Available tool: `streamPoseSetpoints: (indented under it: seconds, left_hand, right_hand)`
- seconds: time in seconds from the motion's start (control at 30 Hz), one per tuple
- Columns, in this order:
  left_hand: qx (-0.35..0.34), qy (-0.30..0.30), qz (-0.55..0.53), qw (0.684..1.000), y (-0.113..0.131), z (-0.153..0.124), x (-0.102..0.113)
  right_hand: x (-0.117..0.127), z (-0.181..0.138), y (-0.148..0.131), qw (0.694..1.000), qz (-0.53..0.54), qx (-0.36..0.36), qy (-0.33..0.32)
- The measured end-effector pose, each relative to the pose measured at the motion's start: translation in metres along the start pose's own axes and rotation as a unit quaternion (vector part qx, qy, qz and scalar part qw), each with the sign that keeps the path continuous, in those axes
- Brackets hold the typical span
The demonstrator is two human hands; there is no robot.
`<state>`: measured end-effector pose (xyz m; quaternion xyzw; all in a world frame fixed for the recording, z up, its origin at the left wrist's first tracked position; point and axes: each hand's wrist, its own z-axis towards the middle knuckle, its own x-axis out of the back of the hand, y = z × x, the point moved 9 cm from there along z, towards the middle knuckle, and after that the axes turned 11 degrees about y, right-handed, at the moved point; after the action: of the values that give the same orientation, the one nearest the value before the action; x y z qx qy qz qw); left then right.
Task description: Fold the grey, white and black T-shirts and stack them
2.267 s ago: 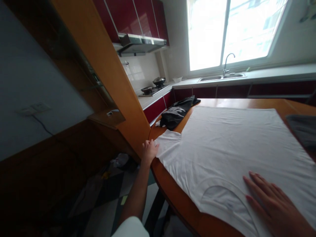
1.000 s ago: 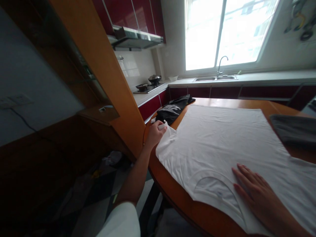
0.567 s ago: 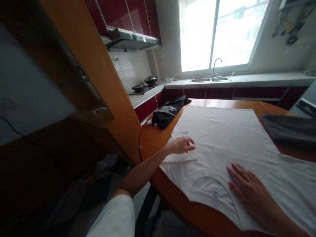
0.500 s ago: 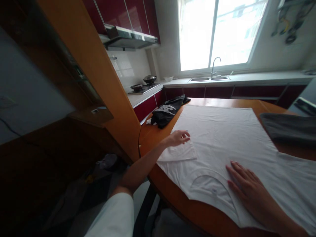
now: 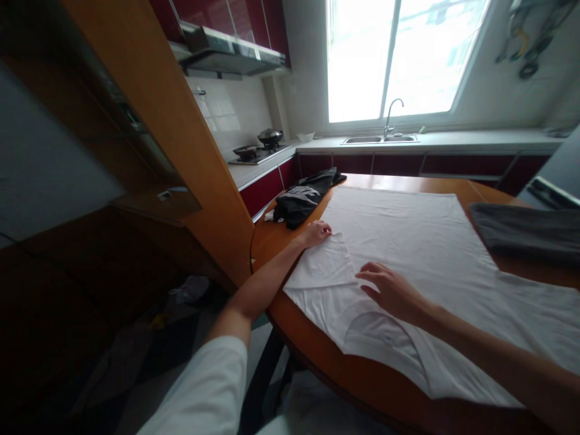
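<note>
A white T-shirt (image 5: 408, 235) lies spread over the wooden table, its neckline toward me. Its left sleeve is folded inward across the body, and the right sleeve stretches out to the right. At the upper corner of the folded sleeve, my left hand (image 5: 316, 232) has its fingers curled in and closed on the fabric. My right hand (image 5: 390, 291) is over the shirt, close to the lower corner of the sleeve's hem. Its thumb and fingers are apart, with nothing between them.
A black garment with white lettering (image 5: 301, 198) lies bunched at the table's far left. Folded dark grey cloth (image 5: 525, 232) rests on the right. Beyond the wooden table (image 5: 312, 353) are a counter with a sink (image 5: 380, 139) and a stove with pans (image 5: 258, 154).
My right hand has lifted off the shirt's right shoulder area and moved left to the folded sleeve's hem. My left hand has shifted slightly left and its fingers have closed at the sleeve's upper corner.
</note>
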<state>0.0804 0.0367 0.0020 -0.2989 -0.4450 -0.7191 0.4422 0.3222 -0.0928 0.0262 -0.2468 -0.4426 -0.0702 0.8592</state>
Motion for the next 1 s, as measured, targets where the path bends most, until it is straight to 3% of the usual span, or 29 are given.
streamPoseSetpoints:
  seconds: [0.13,0.23,0.53,0.73,0.8,0.93,1.0]
  left_hand:
    - [-0.008,0.004,-0.005,1.0,0.001,0.0,-0.002]
    - [-0.013,0.014,-0.016,1.0,0.0,0.002,-0.002]
    - [-0.018,0.024,-0.073,0.997,-0.006,0.004,-0.006]
    - [-0.049,0.021,-0.068,0.996,0.0,0.003,-0.008]
    - [-0.051,0.03,-0.065,0.996,0.0,0.004,-0.003]
    - [-0.068,0.107,-0.062,0.99,0.005,0.003,0.024]
    - [-0.085,0.119,-0.064,0.987,0.014,-0.002,0.03]
  right_hand:
    - [-0.027,0.02,0.0,0.999,-0.016,0.023,-0.017]
    - [-0.032,0.022,0.0,0.999,-0.032,0.043,-0.003]
    - [-0.001,0.022,-0.007,0.978,-0.139,0.117,0.106]
    - [-0.02,0.018,-0.005,0.981,-0.126,0.146,0.03]
    - [-0.025,0.016,-0.005,0.984,-0.113,0.138,0.015]
    - [-0.02,0.017,-0.006,0.991,-0.075,0.097,0.047]
    - [-0.019,0.017,-0.007,0.993,-0.05,0.089,0.057]
